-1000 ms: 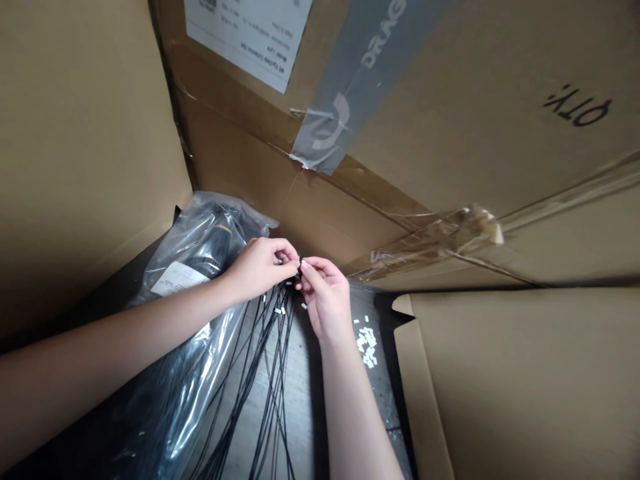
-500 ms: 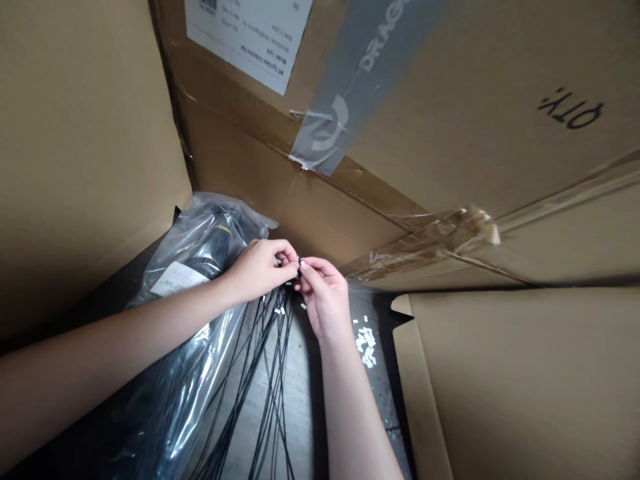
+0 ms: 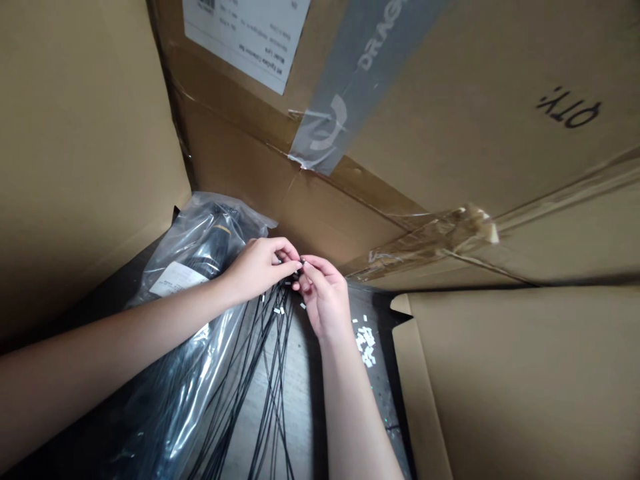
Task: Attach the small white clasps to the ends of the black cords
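Note:
My left hand [image 3: 257, 267] and my right hand [image 3: 323, 293] meet fingertip to fingertip at the far end of a bundle of thin black cables [image 3: 265, 373]. Both pinch a small dark piece at the cable ends [image 3: 299, 264]; I cannot make out what it is. The cables fan out toward me across a grey tabletop [image 3: 300, 393]. Small white tags sit on some of them just below my fingers.
A clear plastic bag of black cables [image 3: 195, 267] with a white label lies under my left forearm. A small heap of white bits [image 3: 365, 340] lies right of my right wrist. Taped cardboard boxes [image 3: 450, 133] wall in the back, left and right.
Both hands stay pinched together at the cable ends; the fingers have shifted only slightly. Nothing else has moved.

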Motion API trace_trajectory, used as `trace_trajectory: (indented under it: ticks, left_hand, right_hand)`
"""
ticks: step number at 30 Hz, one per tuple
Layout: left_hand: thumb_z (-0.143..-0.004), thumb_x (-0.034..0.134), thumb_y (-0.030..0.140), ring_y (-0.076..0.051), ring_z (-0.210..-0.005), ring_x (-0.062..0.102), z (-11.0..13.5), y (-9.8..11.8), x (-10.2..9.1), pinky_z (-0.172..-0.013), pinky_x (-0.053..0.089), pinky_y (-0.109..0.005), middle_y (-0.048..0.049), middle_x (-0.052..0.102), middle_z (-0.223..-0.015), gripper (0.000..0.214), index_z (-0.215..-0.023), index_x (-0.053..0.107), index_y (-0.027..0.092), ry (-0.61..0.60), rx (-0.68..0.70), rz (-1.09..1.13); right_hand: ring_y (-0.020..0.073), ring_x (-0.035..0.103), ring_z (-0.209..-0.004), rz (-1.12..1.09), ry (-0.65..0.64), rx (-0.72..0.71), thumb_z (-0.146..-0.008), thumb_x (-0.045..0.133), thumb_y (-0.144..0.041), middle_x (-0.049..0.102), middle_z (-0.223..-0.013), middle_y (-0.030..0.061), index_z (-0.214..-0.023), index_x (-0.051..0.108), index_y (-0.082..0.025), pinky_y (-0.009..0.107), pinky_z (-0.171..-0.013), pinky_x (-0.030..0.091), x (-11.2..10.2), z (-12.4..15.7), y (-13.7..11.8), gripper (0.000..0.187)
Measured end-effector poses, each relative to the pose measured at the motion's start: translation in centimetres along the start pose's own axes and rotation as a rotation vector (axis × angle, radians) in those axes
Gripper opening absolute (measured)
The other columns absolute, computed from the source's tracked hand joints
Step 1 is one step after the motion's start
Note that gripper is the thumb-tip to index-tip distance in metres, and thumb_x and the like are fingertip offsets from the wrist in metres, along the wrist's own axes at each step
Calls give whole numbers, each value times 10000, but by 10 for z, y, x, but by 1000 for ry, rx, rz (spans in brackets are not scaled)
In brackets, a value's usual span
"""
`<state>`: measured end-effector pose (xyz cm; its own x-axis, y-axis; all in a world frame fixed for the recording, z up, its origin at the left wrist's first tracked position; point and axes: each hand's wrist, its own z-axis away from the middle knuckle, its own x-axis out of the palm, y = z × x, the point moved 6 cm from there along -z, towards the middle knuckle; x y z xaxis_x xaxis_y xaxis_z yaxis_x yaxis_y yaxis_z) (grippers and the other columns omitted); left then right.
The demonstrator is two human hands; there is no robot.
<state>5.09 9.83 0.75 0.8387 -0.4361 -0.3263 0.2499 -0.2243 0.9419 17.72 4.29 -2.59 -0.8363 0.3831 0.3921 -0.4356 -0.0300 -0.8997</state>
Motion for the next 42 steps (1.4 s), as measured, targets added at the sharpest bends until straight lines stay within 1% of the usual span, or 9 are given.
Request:
trace_trajectory:
  ticks: [6,10,14,21,28,32,37,42]
  left_hand:
    - [-811,657,257,-82,-598,607,1,3,-2,-578,420,-188,-4,731,-752,127,-855,722,157,34,47,-56]
    - [-809,645,226,-77,-595,599,1,5,-4,-591,423,-187,3,732,-751,113,-853,724,158,54,87,-100]
    - [-808,636,214,-76,-585,593,1,7,-3,-608,434,-191,10,730,-735,120,-853,735,163,39,95,-125]
    - [-809,627,225,-79,-588,609,2,5,-1,-600,433,-184,10,724,-716,117,-835,716,155,0,60,-100]
    - [-825,626,266,-85,-598,632,1,2,0,-573,429,-177,7,719,-723,134,-850,699,156,2,19,-20]
    - [-817,638,281,-100,-644,655,0,-1,0,-596,454,-187,-7,739,-756,150,-847,728,163,8,1,-16]
    - [-805,644,285,-136,-710,690,0,-6,1,-635,487,-215,-25,754,-775,161,-845,746,167,-1,-27,18]
    - [-794,643,272,-137,-722,692,0,-7,1,-648,493,-219,-29,759,-792,159,-842,754,168,-2,-41,23]
  right_hand:
    - [52,430,-491,-13,4,20,-603,827,-258,563,-543,-50,-808,738,-165,210,-495,479,1,1,1,242]
    - [51,431,-493,3,-16,15,-609,835,-271,559,-548,-52,-806,733,-166,208,-494,492,2,1,0,245]
    - [51,435,-495,22,-27,-3,-623,837,-285,542,-553,-63,-775,697,-175,208,-505,510,2,0,0,234]
    - [51,445,-497,38,-61,-4,-647,826,-313,525,-554,-72,-768,666,-179,197,-518,512,2,0,2,241]
    - [54,460,-503,39,-89,2,-654,823,-310,532,-566,-71,-788,664,-181,211,-536,530,2,-1,1,245]
    - [51,455,-500,45,-82,-10,-658,811,-288,534,-586,-73,-776,657,-187,218,-536,539,3,0,1,219]
    - [45,453,-492,36,-64,-6,-630,816,-259,551,-579,-67,-790,696,-175,199,-510,518,2,1,1,216]
    - [47,460,-494,23,-62,8,-631,829,-288,569,-568,-55,-777,707,-165,201,-517,518,2,0,0,227]
